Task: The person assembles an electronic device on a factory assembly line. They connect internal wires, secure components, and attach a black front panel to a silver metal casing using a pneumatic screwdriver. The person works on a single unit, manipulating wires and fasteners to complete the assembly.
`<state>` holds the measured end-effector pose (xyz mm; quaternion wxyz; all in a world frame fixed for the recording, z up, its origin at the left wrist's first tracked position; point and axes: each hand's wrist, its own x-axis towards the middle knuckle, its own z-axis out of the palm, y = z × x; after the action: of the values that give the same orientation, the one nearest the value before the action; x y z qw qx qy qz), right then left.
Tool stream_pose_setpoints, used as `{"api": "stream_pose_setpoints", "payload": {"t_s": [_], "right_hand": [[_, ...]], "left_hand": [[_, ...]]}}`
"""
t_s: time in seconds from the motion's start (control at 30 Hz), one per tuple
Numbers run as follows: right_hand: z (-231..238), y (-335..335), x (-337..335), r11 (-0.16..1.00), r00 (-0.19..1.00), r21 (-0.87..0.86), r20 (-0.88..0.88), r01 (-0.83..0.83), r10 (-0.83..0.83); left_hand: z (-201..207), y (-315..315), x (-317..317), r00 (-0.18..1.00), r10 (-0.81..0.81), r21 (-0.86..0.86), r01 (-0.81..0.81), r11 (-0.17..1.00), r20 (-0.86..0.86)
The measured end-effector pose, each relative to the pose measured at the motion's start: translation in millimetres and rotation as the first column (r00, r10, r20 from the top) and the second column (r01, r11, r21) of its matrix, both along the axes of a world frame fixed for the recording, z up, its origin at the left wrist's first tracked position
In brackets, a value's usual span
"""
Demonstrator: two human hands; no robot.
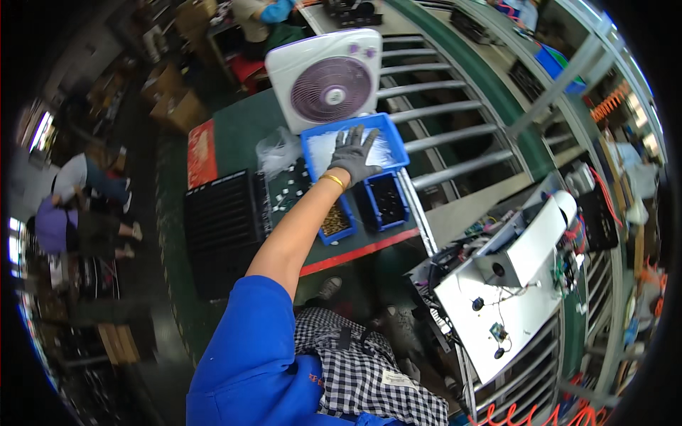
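Here's my left grip (352,155), splayed wide over the blue tray (396,139) (nothing visibly held); best pinch the white pieces (322,150) lightly!

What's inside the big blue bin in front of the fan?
White pieces, apparently thin strips, show inside the blue bin. The gloved left hand covers part of them; anything beneath it or the top layer is hidden.

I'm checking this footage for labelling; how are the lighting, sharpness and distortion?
In the head view, the windows at far left are glaring white against a dim floor; the fan and left hand look fairly clear; the distant purple shirt is softer; edges bend toward the rim, and the corners are black.
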<state>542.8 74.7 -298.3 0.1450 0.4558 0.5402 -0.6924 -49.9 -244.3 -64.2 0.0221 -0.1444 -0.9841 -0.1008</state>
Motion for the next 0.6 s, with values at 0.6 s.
{"api": "stream_pose_setpoints", "payload": {"t_s": [0.6], "right_hand": [[135.1,-324.0,-347.6,0.378,0.183,0.326,-0.496,-0.866,0.849]], "left_hand": [[-91.5,-419.4,321.7,0.329,0.886,0.123,-0.944,0.305,0.328]]}}
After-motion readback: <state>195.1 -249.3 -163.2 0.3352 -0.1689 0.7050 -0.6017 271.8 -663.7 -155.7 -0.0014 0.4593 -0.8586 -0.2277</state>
